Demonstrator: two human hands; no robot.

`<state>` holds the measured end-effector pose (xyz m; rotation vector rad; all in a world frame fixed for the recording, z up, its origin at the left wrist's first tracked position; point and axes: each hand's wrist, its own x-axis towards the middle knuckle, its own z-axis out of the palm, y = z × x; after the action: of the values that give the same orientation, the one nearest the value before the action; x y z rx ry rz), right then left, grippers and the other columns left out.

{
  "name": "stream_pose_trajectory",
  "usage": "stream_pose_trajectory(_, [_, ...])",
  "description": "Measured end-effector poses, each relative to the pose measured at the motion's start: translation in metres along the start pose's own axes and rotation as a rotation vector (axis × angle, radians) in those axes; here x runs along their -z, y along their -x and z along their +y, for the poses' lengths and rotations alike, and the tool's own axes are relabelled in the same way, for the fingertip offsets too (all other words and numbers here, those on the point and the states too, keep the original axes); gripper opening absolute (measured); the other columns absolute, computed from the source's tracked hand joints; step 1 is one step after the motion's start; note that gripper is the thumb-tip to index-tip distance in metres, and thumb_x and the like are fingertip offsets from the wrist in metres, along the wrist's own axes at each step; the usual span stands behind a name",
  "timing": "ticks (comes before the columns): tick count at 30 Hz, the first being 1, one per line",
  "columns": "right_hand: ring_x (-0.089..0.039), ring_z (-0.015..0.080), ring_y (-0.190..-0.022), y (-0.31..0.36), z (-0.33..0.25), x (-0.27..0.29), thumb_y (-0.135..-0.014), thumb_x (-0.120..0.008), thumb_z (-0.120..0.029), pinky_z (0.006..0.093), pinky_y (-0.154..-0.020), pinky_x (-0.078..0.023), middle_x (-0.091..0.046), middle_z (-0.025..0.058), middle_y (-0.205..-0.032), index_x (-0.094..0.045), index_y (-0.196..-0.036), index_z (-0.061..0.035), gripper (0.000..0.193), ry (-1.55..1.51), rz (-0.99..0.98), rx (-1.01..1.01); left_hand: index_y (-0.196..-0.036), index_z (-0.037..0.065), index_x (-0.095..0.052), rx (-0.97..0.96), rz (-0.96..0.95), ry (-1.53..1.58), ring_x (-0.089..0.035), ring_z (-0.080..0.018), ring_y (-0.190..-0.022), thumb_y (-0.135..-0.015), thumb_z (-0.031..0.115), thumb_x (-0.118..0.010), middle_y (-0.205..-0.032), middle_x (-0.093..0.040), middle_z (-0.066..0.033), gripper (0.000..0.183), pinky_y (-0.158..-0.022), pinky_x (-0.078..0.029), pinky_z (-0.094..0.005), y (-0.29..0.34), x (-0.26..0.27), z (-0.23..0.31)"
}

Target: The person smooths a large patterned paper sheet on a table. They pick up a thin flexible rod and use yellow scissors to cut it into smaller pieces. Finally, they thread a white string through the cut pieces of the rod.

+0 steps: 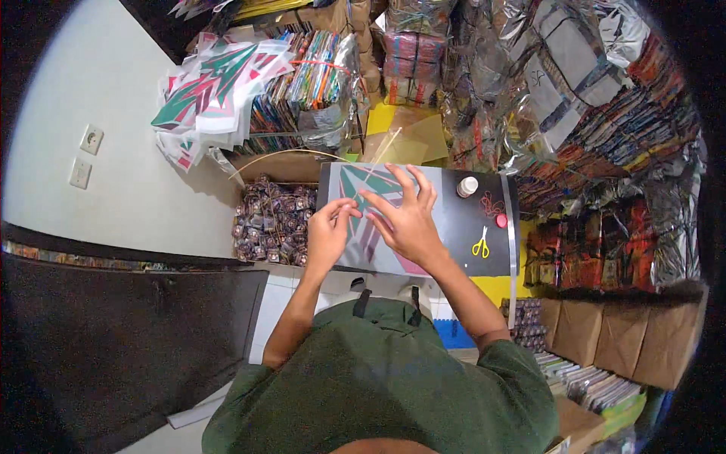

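Note:
A pale sheet printed with green, grey and pink pointed shapes lies on the dark board in front of me. Over it, my left hand has thumb and fingertips pinched together; whatever is between them is too small to make out. My right hand hovers beside it with fingers spread, the index finger and thumb pointing at the left fingertips. Past the sheet's far edge extend thin pale sticks and a long bowed strip. How these join the sheet is hidden.
On the board's right side are yellow-handled scissors, a small white bottle, a red cap and tangled red thread. Similar printed sheets top a stack at back left. A box of small wrapped packets stands left; wrapped bundles crowd the right.

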<state>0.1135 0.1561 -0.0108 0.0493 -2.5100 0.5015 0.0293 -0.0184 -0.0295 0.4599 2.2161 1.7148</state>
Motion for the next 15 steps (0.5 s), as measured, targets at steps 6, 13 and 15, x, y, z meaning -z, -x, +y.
stream_pose_trajectory(6, [-0.028,0.0452,-0.146,0.001,-0.036,-0.013,-0.088,-0.08,-0.026,0.0607,-0.114,-0.026,-0.039,0.0142,-0.16,-0.072,-0.131,-0.0338,0.044,0.064,0.001,-0.051,-0.113,-0.004,-0.072,-0.029,-0.085,0.058,-0.067,-0.0076,-0.077,-0.108,0.011,-0.056,-0.093,-0.079,-0.0095,0.023,-0.067,-0.053,-0.0256,0.005,0.033,-0.01])
stream_pose_trajectory(13, [-0.029,0.0414,-0.146,-0.027,-0.029,0.002,-0.084,-0.081,-0.031,0.0615,-0.112,-0.027,-0.041,0.0125,-0.158,-0.071,-0.13,-0.0363,0.048,0.26,0.192,-0.125,-0.114,-0.002,-0.073,-0.024,-0.121,0.07,-0.059,-0.0029,-0.069,-0.107,0.014,-0.059,-0.088,-0.079,-0.0059,0.023,-0.058,-0.046,-0.0228,0.004,0.057,-0.014])
stream_pose_trajectory(15, [-0.029,0.0409,-0.145,-0.026,-0.038,-0.001,-0.085,-0.081,-0.033,0.0614,-0.112,-0.027,-0.041,0.0114,-0.159,-0.071,-0.13,-0.0368,0.046,0.267,0.164,-0.054,-0.113,-0.002,-0.073,-0.029,-0.124,0.136,-0.058,-0.0026,-0.067,-0.107,0.014,-0.059,-0.088,-0.079,-0.0058,0.022,-0.057,-0.045,-0.023,0.003,0.057,-0.016])
